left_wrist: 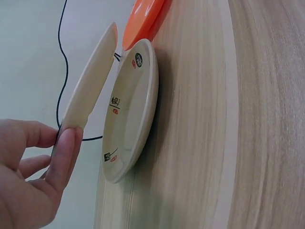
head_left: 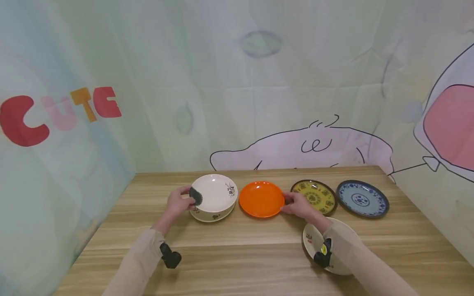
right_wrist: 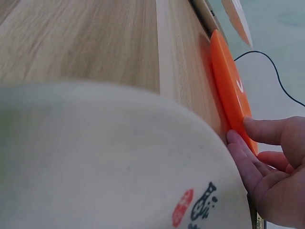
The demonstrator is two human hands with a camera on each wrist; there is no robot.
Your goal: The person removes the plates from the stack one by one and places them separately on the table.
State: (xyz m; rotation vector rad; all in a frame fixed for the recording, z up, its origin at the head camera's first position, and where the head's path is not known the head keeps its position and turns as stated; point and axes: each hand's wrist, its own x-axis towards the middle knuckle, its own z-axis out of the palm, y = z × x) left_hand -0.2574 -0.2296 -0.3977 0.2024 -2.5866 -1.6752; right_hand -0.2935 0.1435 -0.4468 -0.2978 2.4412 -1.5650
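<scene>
My left hand (head_left: 179,202) grips the left edge of a white plate (head_left: 214,191) with a dark patch and a small dark plant print. In the left wrist view that plate is held apart above a cream plate (left_wrist: 136,109) with dark characters and red marks. My right hand (head_left: 300,206) pinches the right rim of an orange plate (head_left: 261,199), thumb on top and fingers at the underside in the right wrist view. Below my right forearm lies a cream plate with a fish print (head_left: 342,265), partly covered by the sleeve.
A yellow patterned plate (head_left: 314,193) with a dark rim lies just beyond my right hand. Right of it is a blue floral plate (head_left: 363,199). The wooden table (head_left: 237,263) ends at a printed cloth backdrop (head_left: 207,82).
</scene>
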